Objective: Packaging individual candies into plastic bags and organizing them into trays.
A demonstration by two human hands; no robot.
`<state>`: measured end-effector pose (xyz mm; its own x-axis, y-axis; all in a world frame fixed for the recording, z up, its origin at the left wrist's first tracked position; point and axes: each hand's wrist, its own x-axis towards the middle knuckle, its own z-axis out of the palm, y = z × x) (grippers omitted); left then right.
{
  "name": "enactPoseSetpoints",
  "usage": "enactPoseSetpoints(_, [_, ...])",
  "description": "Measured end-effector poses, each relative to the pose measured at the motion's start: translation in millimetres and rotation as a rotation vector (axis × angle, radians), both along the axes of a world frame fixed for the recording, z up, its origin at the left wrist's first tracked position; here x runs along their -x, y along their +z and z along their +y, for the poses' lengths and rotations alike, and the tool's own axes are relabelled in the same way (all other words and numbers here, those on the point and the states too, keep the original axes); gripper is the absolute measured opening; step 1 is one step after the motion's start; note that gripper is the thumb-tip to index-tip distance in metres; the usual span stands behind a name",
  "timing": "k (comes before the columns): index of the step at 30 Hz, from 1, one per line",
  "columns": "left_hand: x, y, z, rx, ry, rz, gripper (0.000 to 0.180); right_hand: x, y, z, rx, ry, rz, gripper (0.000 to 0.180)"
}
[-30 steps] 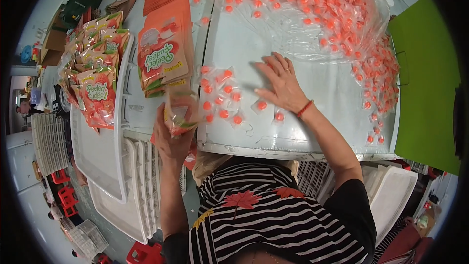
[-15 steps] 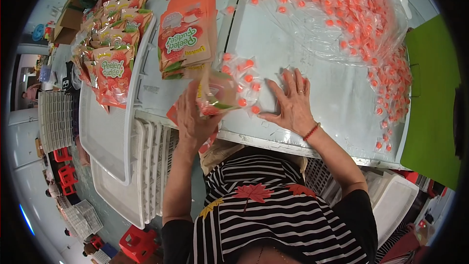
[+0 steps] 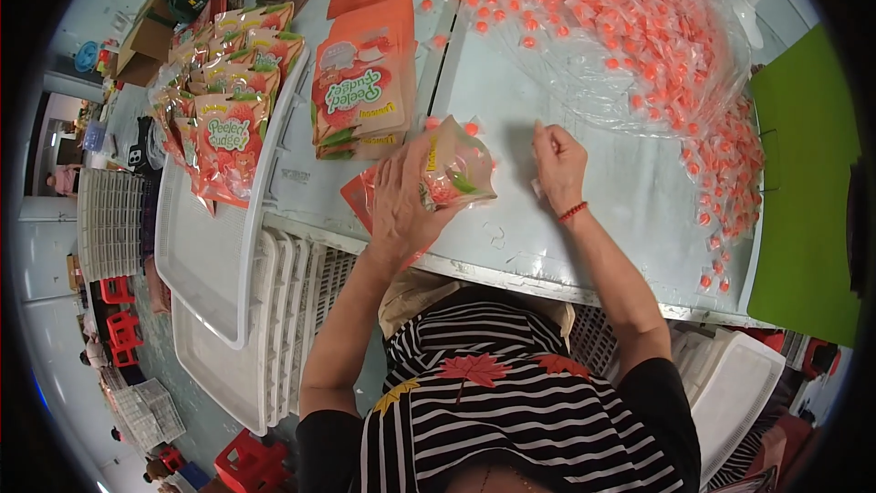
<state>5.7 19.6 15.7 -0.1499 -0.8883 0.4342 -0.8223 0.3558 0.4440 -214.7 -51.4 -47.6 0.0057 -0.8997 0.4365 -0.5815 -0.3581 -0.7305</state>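
Observation:
My left hand (image 3: 401,201) is wrapped around a red and cream fruit-print pouch (image 3: 461,164), tilted with its wide end toward the right. Under that hand, the edge of a red flat pouch (image 3: 357,199) shows at the table's front. My right hand (image 3: 558,164) is closed above the table, a short way right of the pouch. A bit of clear wrapper sticks out below its fingers, seemingly from a wrapped candy; the rest is hidden in the hand. Behind the pouch, a few wrapped orange-red candies (image 3: 471,128) show in part.
A large heap of wrapped candies (image 3: 630,27) on clear plastic covers the back right, beside a green panel (image 3: 808,183). Stacked flat pouches (image 3: 360,82) lie back left. Filled pouches (image 3: 228,141) stand on a white tray (image 3: 205,256) at left, above more stacked trays (image 3: 219,370).
The pouch in my left hand has moved right, over where the small candy group lay. My right hand has lifted and gone from spread fingers to closed.

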Motion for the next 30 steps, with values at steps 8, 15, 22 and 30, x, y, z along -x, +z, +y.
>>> enactPoseSetpoints(8, [13, -2, -4, 0.01, 0.038, -0.021, 0.099, -70, 81, -1, -0.397, 0.123, -0.917, 0.036])
enactPoseSetpoints(15, [10, -12, -9, 0.026, 0.004, 0.057, 0.099, -75, 79, 27, -0.335, 0.17, -0.52, 0.029])
enactPoseSetpoints(22, [-6, -18, -13, 0.113, 0.015, 0.079, 0.098, -70, 110, 44, -0.009, 0.454, 0.036, 0.033])
enactPoseSetpoints(30, [-52, 12, 2, 0.023, 0.201, 0.731, 0.101, -61, 39, 41, 0.13, 0.268, 0.411, 0.072])
